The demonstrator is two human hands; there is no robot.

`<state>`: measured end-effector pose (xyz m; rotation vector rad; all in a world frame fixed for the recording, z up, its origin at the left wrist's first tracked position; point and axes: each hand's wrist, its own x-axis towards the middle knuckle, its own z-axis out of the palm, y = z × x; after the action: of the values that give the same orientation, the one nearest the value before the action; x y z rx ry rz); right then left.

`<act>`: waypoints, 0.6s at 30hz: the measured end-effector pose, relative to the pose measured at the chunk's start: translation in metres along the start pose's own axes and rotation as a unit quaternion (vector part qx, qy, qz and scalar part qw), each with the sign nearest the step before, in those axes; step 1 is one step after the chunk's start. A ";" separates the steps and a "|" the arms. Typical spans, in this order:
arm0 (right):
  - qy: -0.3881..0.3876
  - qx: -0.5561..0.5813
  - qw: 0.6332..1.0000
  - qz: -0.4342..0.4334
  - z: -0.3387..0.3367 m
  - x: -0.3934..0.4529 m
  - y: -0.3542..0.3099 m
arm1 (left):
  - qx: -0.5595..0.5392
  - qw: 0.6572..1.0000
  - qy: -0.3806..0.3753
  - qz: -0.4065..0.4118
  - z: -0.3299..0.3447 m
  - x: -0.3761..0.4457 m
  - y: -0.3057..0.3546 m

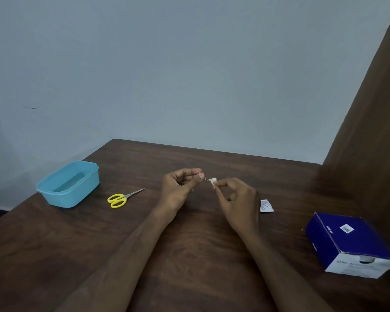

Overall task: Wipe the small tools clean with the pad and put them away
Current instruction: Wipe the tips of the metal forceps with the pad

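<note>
While the thin metal tool point(205, 178) shows only as a short glinting sliver, its kind too small to tell, a crumpled white pad point(212, 180) covers its far end. Above the table point(189, 233) middle, the left hand point(178, 188) pinches the tool between thumb and fingertips; the right hand point(236, 201) pinches the pad. Scissors point(122, 198) and a blue tub point(68, 183) lie well apart to the left, a wrapper point(266, 206) and box point(349, 244) to the right.
</note>
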<state>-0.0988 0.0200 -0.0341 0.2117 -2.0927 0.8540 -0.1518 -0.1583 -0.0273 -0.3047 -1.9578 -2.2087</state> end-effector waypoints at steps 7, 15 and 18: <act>-0.060 0.096 0.978 0.177 -0.002 -0.006 -0.009 | 0.046 0.997 0.043 0.053 -0.008 -0.005 0.007; -0.121 0.276 0.919 0.255 0.016 -0.020 -0.038 | 0.245 0.944 0.078 0.209 -0.030 -0.035 0.013; -0.126 0.240 0.928 0.256 0.020 -0.023 -0.038 | 0.328 0.899 0.094 0.274 -0.038 -0.048 0.016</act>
<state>-0.0806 -0.0249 -0.0406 0.0244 -2.1730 1.7367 -0.1023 -0.1984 -0.0291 -0.4441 -2.0409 -1.1175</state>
